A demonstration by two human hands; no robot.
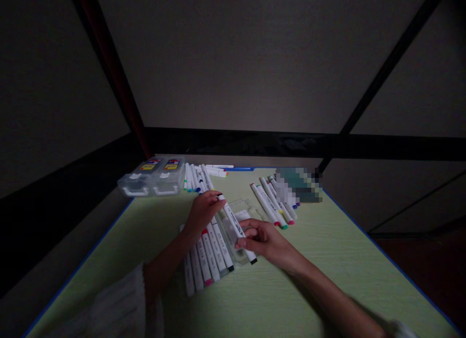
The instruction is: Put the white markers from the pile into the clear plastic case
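Note:
A white marker pen (pixel 233 221) with black ends is held slantwise over the middle of the table. My left hand (pixel 204 209) pinches its upper end near the black tip. Lower down, my right hand (pixel 264 241) has thumb and fingers closed on the same pen. Beneath them lies a clear plastic case (pixel 251 209), partly hidden by my hands. Several white markers (pixel 204 260) lie side by side just left of and below the held pen, one with a pink end and another with a black end.
Two clear plastic boxes (pixel 155 175) with white handles stand at the back left. Beside them are more markers (pixel 191 177) and a blue pen-like item (pixel 240 169). Another group of markers (pixel 271 202) lies at the right, near a blurred-out green item (pixel 302 183). The table (pixel 345 260) has a blue edge.

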